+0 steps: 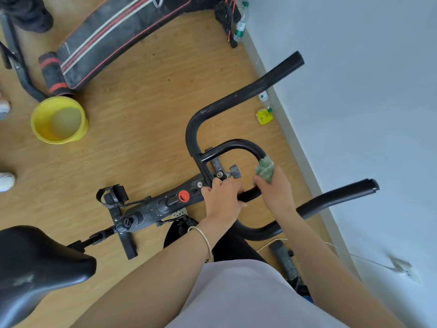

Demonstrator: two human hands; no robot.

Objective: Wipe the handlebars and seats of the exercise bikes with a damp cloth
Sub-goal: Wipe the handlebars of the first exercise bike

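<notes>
Two hands are set on the handlebars [191, 136] at centre frame. The damp cloth [265, 170] is bunched against the right-hand bend of the inner loop [236, 142]. It is clasped there by the right hand [275, 190], fingers curled round cloth and tube together. The lower run of that loop is gripped by the left hand [223, 197], fingers wrapped round it, just beside the adjusting knob [234, 171]. From the cloth, the tube is seen to curve up and leftward toward the stem, so the stroke is likely to be carried along that arc. The upper horn [248, 92] is laid diagonally toward the upper right, the lower horn [335, 197] toward the right edge. Both are nearer the right hand. The seat [35, 268], at lower left, is well apart from the cloth.
</notes>
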